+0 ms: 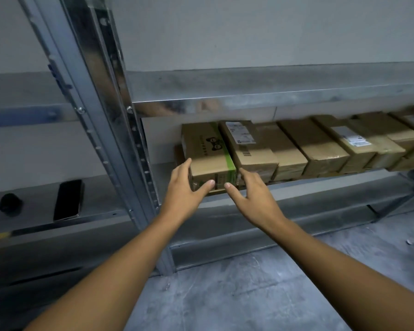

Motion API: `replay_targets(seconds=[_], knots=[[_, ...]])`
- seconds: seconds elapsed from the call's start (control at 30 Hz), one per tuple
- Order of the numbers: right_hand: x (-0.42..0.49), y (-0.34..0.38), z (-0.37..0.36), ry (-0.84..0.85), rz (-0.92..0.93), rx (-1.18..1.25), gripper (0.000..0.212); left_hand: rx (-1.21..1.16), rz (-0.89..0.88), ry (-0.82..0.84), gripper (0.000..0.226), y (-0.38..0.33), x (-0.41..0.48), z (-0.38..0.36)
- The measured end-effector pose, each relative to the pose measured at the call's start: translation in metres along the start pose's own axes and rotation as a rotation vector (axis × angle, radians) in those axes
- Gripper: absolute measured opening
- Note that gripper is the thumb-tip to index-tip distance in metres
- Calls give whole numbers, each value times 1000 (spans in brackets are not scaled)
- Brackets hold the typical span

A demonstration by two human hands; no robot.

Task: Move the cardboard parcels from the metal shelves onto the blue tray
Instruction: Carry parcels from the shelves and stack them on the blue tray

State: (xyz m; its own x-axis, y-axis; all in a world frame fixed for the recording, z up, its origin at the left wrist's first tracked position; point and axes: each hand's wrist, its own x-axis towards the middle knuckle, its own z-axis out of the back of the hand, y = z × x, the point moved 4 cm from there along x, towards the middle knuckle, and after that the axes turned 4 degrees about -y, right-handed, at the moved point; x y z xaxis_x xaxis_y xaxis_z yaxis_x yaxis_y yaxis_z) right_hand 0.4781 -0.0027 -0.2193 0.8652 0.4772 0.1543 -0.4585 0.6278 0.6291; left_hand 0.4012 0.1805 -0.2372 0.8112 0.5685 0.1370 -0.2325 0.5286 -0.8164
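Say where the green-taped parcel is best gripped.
Grip the green-taped parcel by its long sides near the front end, coming from the front: it lies endwise, right side tight against the neighbouring parcel, so fingers must wedge in there.

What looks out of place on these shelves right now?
A black phone and a small black object lie on the left shelf bay; neither is a parcel. The cardboard parcels in the right bay sit in a tidy row, none visibly crushed.

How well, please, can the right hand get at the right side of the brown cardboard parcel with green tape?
Probably no, only its front corner: the labelled cardboard parcel sits tight against the green-taped parcel beside the right hand.
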Motion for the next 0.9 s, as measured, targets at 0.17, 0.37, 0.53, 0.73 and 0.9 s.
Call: replay_targets(seconds=[0.17, 0.37, 0.53, 0.73, 0.9], knots=[[27, -17, -22, -24, -89, 170, 57, -82, 144, -87, 92, 24, 29, -26], [39, -27, -45, -21, -141, 310, 55, -98, 250, -93, 95, 38, 49, -46], [45, -30, -56, -4, -203, 320, 66, -101, 261, -80, 90, 42, 56, -53], [54, -28, -59, -11, -291, 411, 64, -196, 279, -141, 72, 43, 55, -53], [48, -26, -61, 17, -334, 420, 53, -221, 294, -220, 55, 49, 32, -43]])
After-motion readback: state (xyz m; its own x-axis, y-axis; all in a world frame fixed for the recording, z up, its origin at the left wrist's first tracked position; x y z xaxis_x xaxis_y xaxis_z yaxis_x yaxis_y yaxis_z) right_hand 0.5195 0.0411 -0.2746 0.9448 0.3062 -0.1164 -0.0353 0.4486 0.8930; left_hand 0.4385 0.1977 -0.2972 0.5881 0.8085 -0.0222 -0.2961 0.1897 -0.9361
